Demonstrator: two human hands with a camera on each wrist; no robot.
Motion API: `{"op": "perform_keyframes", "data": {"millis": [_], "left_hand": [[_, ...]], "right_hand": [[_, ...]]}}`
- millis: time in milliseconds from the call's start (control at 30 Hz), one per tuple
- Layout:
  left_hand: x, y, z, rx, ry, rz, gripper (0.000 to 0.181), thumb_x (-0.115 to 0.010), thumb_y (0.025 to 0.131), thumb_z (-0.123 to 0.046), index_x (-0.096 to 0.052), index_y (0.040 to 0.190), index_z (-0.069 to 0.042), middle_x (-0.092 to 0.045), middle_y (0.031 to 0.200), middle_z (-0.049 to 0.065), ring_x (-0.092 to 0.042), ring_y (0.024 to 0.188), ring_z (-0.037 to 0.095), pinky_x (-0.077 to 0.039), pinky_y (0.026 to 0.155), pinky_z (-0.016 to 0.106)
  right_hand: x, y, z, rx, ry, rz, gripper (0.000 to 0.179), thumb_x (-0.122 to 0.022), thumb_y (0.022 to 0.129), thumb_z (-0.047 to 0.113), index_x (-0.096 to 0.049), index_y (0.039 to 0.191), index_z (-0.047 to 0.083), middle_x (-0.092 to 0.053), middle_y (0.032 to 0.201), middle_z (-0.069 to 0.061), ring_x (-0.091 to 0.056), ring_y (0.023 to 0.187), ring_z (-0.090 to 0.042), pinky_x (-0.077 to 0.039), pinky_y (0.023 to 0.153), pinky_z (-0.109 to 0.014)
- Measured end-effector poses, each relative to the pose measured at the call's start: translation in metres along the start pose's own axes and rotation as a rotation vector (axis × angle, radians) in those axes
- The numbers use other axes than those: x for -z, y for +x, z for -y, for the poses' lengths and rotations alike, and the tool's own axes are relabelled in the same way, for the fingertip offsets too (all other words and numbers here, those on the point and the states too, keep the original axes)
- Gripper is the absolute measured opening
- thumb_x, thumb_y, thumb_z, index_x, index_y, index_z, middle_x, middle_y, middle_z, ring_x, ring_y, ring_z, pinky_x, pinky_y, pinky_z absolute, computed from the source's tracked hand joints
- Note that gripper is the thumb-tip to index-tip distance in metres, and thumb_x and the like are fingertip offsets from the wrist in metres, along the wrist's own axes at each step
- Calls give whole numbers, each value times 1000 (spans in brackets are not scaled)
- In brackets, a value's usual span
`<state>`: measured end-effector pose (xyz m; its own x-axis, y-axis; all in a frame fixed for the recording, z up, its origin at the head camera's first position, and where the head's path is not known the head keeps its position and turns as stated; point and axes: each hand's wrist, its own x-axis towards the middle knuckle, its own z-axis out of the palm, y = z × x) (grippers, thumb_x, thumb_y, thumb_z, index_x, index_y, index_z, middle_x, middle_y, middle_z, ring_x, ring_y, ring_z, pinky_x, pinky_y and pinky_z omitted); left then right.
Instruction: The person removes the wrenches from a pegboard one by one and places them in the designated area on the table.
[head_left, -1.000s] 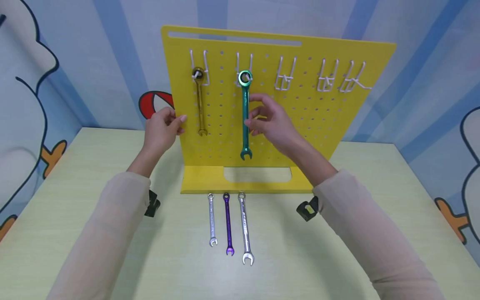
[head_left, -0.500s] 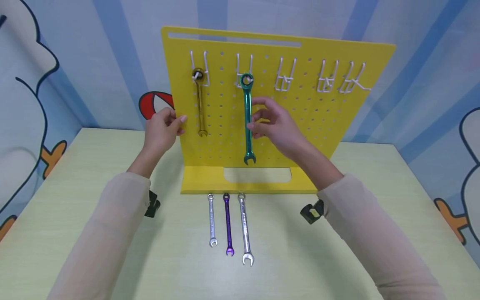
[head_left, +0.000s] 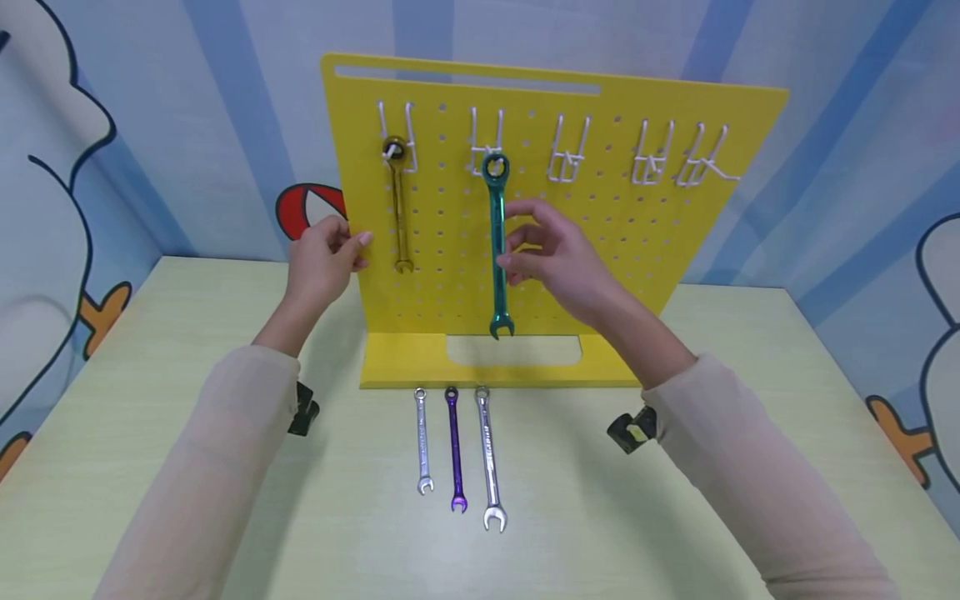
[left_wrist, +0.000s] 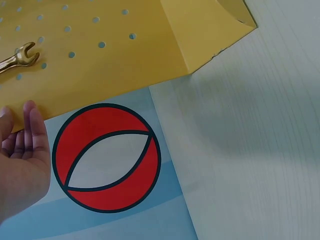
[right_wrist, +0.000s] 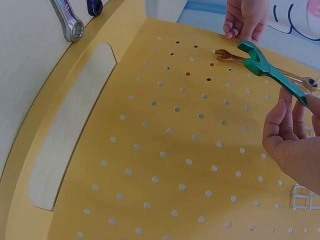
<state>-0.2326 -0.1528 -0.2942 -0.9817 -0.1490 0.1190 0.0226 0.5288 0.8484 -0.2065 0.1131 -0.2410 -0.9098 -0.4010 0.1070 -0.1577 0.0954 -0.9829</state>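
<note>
My right hand [head_left: 558,260] pinches a green combination wrench [head_left: 498,242] at mid-shaft, between thumb and fingers. The wrench hangs nearly upright, ring end up, in front of the second hook [head_left: 474,133] on a yellow pegboard [head_left: 457,292]. Whether the hook's tip is still inside the ring, I cannot tell. At the board's left edge, my left hand [head_left: 318,262] grips the edge between thumb and fingers. A gold wrench [head_left: 401,217] hangs from the first hook beside it. In the right wrist view, the green wrench's open end [right_wrist: 255,60] points away from the hand [right_wrist: 295,140].
On the table [head_left: 337,517] before the board's base lie a small silver wrench [head_left: 423,442], a purple wrench [head_left: 455,450] and a larger silver wrench [head_left: 490,458]. White hooks [head_left: 567,158] without wrenches line the board's right half. A patterned backdrop [head_left: 247,125] stands behind.
My right hand has moved the green wrench slightly down and to the right, so its ring sits lower against the second hook. The left hand keeps its place at the board's edge.
</note>
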Motion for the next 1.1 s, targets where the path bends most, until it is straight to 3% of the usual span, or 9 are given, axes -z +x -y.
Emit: {"op": "perform_keyframes", "data": {"millis": [467,1100], "left_hand": [[1,-2,0,-13,6,7,28,-54,91,-28,-50,96,0,-58,93,14,-63,81,25,-53,72,28],[1,-1,0,-11,14,10,27,-53,92,-27,-49,96,-1,-58,95,12,-63,82,23,-53,71,25]], "right_hand": [[1,-2,3,1,-4,21,42,-53,87,-9,-44,124,8,-51,91,-15,-55,72,-23,-52,73,-36],[1,-5,9,12,16,35,41,-52,86,-12,-43,123,5,-51,91,-13,-55,75,-23,-52,72,-31]]}}
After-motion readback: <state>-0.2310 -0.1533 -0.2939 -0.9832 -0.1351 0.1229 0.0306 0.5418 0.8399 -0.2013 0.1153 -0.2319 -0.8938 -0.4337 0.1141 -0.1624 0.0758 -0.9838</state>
